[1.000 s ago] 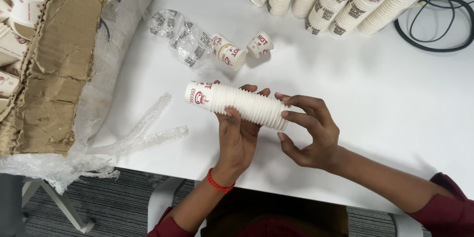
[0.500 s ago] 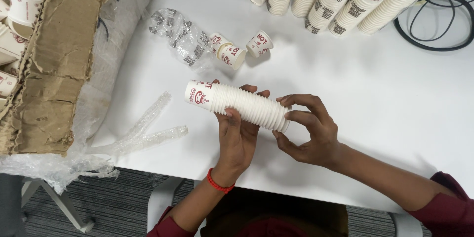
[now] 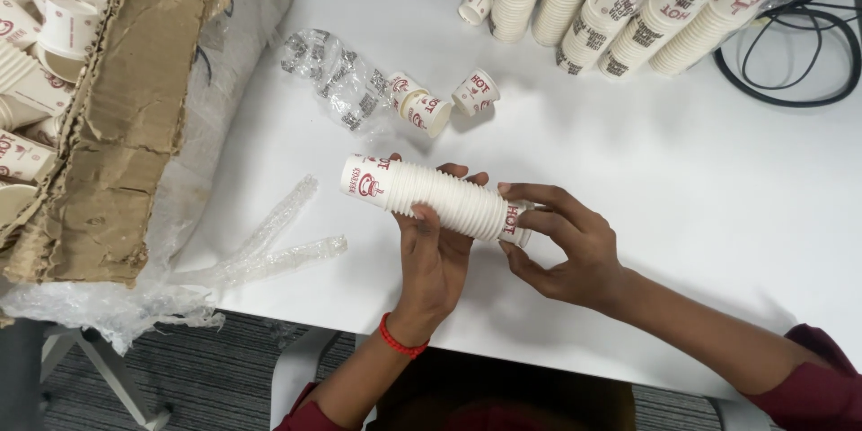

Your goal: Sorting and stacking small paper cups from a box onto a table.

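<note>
1. Barely anything has shifted: the right hand has crept a touch closer along the stack's end, fingers now curled around the last cup, where a moment ago they sat slightly further out.
2. That small squeeze suggests the nested cups are being pressed snug together, or the end cup is being worked loose; I cannot tell which.
3. Left hand holds as before, cradling the stack of paper cups from underneath, thumb over the ribbed rims, closed around the middle.
4. Stack position: lying on its side just above the white table, near the front edge, tilted down toward the right hand.
5. Markings on the stack: white cups with a red emblem on the leftmost one and red print on the rightmost.
6. Just behind, three loose cups lie tipped over, same white with red print, touching a crumpled clear plastic sleeve with dark printing.
7. Far edge: a row of tall cup stacks leaning together, white with dark and red lettering.
8. Left side: a torn brown cardboard box lined with clear plastic, more cups inside, no label visible on it.
9. Near the front left, an empty twisted clear wrapper lies flat, unprinted.
10. Black cable coils at the far right.
</note>
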